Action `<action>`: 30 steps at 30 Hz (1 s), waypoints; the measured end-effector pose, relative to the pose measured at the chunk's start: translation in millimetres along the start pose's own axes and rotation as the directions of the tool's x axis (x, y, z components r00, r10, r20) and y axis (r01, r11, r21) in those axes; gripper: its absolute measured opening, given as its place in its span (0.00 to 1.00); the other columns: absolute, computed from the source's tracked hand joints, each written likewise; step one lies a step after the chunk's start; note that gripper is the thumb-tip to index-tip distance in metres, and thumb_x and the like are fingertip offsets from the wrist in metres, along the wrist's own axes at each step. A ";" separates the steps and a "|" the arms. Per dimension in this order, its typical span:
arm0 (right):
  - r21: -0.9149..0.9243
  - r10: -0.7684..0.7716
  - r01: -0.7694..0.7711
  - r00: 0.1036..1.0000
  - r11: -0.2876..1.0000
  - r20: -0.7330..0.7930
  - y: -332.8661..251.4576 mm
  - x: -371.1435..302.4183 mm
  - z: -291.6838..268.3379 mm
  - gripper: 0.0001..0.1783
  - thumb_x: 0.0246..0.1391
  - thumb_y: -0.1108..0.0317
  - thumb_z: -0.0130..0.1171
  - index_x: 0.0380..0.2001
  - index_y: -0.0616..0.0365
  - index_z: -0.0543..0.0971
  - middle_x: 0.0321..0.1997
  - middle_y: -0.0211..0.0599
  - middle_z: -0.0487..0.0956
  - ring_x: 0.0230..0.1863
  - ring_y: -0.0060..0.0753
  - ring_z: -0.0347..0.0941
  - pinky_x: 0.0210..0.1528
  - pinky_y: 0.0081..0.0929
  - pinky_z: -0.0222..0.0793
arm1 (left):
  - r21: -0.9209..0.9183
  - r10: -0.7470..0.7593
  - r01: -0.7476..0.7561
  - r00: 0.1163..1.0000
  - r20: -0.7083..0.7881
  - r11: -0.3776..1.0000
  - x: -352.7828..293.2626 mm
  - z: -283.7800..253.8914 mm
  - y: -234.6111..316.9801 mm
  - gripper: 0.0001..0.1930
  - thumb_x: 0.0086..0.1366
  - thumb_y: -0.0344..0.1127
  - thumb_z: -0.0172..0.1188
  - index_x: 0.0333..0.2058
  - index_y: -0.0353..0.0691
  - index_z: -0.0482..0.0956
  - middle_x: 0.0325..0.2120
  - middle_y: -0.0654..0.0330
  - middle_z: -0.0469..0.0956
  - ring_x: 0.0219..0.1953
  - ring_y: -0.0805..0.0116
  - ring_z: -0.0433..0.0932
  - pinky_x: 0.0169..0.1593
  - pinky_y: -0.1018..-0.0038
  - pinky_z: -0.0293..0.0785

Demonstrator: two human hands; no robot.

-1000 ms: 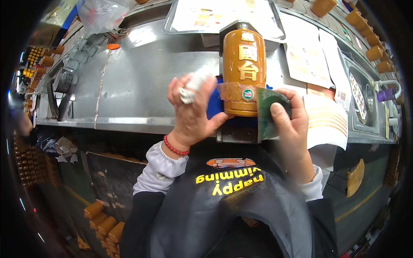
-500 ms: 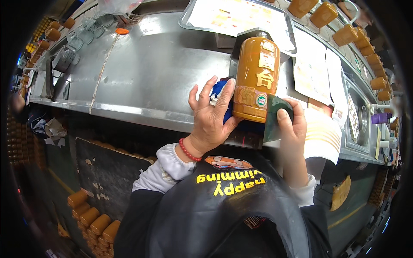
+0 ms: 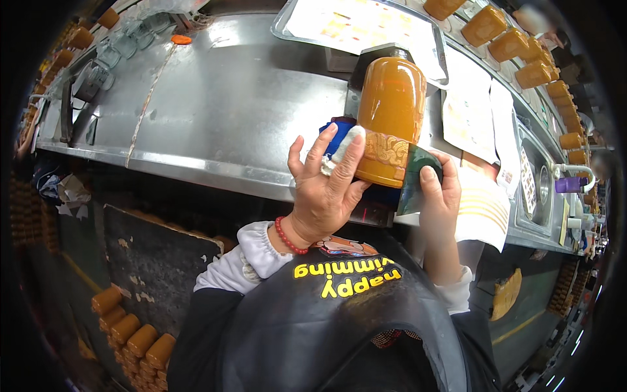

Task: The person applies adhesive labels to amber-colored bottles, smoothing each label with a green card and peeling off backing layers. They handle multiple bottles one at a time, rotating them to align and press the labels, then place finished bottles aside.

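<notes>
A glossy amber-brown bottle [image 3: 392, 98] lies tilted on a dark cradle, its neck pointing away from me. A raised patterned band runs round its lower part. My left hand [image 3: 326, 186] is at the bottle's lower left side, fingers spread and the index and thumb against it. A soft white piece [image 3: 348, 142] shows at the index finger; whether it is worn or held I cannot tell. Blue cloth [image 3: 334, 136] is behind these fingers. My right hand [image 3: 441, 196] pinches a dark green, flexible sheet [image 3: 418, 173], whose edge lies against the bottle's lower right side.
A metal tray [image 3: 359, 26] with printed sheets lies beyond the bottle on the steel table [image 3: 228, 98]. Glass vessels [image 3: 124, 46] stand at the far left, a sink [image 3: 542, 189] at the right. More brown bottles [image 3: 486, 26] line the far right; others [image 3: 140, 340] are stacked lower left.
The bottle has turned about its long axis: the raised gold lettering and round label are gone from its upper side, and plain surface shows. My left fingers shifted slightly; the green sheet stays against it.
</notes>
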State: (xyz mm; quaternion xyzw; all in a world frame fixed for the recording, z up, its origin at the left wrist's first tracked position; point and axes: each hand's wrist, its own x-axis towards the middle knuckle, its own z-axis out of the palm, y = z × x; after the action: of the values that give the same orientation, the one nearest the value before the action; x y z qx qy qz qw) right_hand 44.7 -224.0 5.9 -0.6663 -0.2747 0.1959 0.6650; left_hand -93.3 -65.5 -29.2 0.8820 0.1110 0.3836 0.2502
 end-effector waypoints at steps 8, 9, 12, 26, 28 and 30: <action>0.044 -0.003 0.003 1.000 0.999 -0.018 0.2 -0.3 0.5 0.14 0.67 0.69 0.55 0.52 0.63 0.72 0.44 0.29 0.77 0.44 0.17 0.71 0.49 0.17 0.68 | 0.079 0.073 -0.084 0.989 0.125 0.993 31.7 -14.7 19.8 0.41 0.50 0.42 0.73 0.64 0.44 0.69 0.59 0.54 0.72 0.66 0.46 0.58 0.69 0.45 0.40; 0.045 0.002 -0.002 1.000 0.999 -0.017 -0.4 -0.9 0.6 0.14 0.67 0.69 0.55 0.52 0.64 0.72 0.44 0.30 0.77 0.44 0.17 0.71 0.49 0.17 0.69 | 0.093 0.094 -0.111 0.981 0.172 0.989 39.2 -11.7 23.2 0.42 0.49 0.44 0.74 0.64 0.47 0.69 0.61 0.52 0.70 0.65 0.47 0.62 0.70 0.46 0.42; 0.033 -0.014 0.014 1.000 0.999 -0.013 0.5 -1.2 -0.4 0.14 0.67 0.69 0.55 0.52 0.64 0.72 0.44 0.31 0.78 0.45 0.19 0.71 0.49 0.19 0.69 | 0.105 0.201 -0.216 0.970 0.139 0.971 41.8 -4.0 11.0 0.46 0.47 0.46 0.75 0.66 0.48 0.66 0.61 0.54 0.70 0.65 0.49 0.64 0.68 0.42 0.47; -0.643 -0.518 0.586 0.792 0.493 0.324 -6.9 3.0 2.9 0.37 0.43 0.85 0.59 0.59 0.45 0.78 0.65 0.60 0.68 0.63 0.61 0.67 0.65 0.46 0.65 | -0.055 0.106 -0.097 0.978 0.177 0.994 23.6 1.8 -13.5 0.49 0.59 0.53 0.68 0.67 0.28 0.54 0.57 0.46 0.73 0.64 0.45 0.67 0.70 0.38 0.38; -0.698 -0.519 0.537 0.811 0.474 0.271 0.1 4.2 -3.9 0.38 0.43 0.84 0.60 0.60 0.44 0.78 0.64 0.59 0.68 0.62 0.61 0.68 0.65 0.46 0.65 | -0.047 0.081 -0.073 0.974 0.210 0.996 22.3 0.8 -14.8 0.49 0.62 0.58 0.63 0.67 0.25 0.53 0.57 0.44 0.72 0.64 0.44 0.67 0.70 0.38 0.38; -0.704 -0.524 0.543 0.805 0.459 0.279 -2.7 2.7 -7.5 0.37 0.44 0.84 0.59 0.60 0.46 0.77 0.63 0.59 0.69 0.62 0.60 0.68 0.64 0.46 0.66 | -0.045 0.071 -0.063 0.974 0.216 0.997 21.5 1.0 -14.2 0.50 0.62 0.60 0.62 0.67 0.25 0.52 0.56 0.43 0.72 0.64 0.44 0.66 0.70 0.38 0.38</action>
State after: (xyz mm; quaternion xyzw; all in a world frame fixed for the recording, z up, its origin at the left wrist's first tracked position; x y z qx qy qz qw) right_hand 51.2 -228.3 9.2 -0.7577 -0.5316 -0.1470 0.3487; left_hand -78.0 -45.4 -24.0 0.9169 0.0457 0.2954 0.2645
